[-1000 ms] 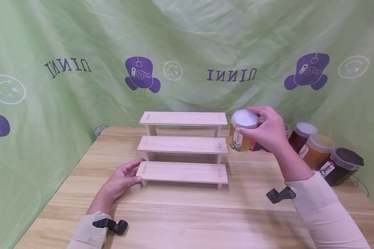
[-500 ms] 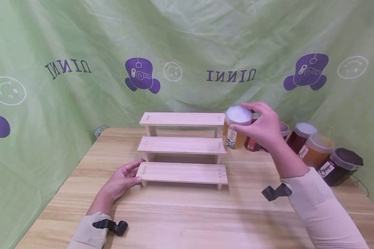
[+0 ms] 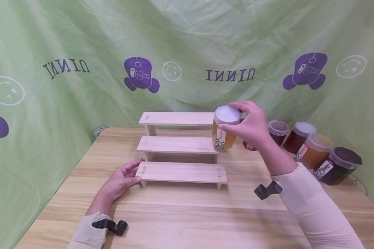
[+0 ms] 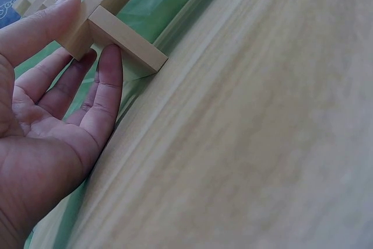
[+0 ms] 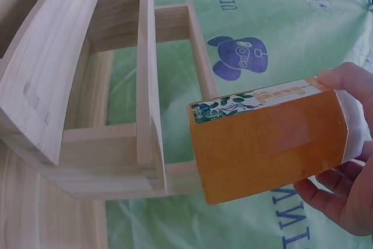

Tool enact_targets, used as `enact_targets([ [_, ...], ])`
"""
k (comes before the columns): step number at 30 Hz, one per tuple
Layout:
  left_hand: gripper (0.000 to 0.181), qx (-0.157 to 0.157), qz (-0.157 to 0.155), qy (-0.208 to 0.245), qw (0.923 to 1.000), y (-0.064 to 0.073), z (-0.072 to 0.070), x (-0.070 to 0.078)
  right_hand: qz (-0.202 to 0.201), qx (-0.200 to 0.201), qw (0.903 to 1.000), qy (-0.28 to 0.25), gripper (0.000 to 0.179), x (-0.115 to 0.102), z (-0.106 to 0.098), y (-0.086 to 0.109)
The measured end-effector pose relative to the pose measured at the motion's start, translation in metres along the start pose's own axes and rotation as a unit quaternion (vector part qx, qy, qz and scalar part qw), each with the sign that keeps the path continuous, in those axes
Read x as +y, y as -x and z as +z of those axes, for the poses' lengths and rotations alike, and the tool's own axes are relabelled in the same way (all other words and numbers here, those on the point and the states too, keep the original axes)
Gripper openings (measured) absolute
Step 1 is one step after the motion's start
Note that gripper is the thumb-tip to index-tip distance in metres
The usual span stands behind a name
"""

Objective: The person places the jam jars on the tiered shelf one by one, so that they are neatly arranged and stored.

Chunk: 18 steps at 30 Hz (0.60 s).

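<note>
A three-step wooden display riser (image 3: 182,172) stands on the table. My left hand (image 3: 120,181) holds the left end of its lowest step; in the left wrist view the thumb (image 4: 67,10) lies against the board and the fingertips reach up beside the leg. My right hand (image 3: 250,124) grips a honey jar (image 3: 224,136) by its whitish lid, thumb on one side and fingers on the other. The jar has amber contents and a printed label, and overlaps the right end of the upper two steps. In the right wrist view the jar (image 5: 271,144) appears beside the riser's steps.
At the right of the wooden table (image 3: 187,221) stand several more jars: a dark red one (image 3: 299,136), an amber one (image 3: 314,152) and a very dark one (image 3: 337,166). Behind my right hand a red-labelled jar (image 3: 250,146) is mostly hidden. A green printed curtain (image 3: 187,41) hangs behind.
My right hand has carried the amber honey jar leftward, from beside the riser to in front of the right end of its upper steps. My left hand has stayed at the lowest step.
</note>
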<state>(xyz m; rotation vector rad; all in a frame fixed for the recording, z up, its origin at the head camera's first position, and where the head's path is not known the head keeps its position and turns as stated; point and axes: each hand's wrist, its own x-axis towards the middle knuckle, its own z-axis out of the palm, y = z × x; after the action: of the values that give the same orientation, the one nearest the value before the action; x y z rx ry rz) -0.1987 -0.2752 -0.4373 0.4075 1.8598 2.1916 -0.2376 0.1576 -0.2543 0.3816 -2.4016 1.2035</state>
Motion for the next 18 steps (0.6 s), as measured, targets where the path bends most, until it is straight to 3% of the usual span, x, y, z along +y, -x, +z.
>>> enact_targets([
  [18, 0.076, -0.002, 0.003, 0.003, 1.0000, 0.000, 0.001, 0.001, -0.001, -0.008, 0.9996, -0.027, 0.072, -0.010, 0.031, -0.005],
])
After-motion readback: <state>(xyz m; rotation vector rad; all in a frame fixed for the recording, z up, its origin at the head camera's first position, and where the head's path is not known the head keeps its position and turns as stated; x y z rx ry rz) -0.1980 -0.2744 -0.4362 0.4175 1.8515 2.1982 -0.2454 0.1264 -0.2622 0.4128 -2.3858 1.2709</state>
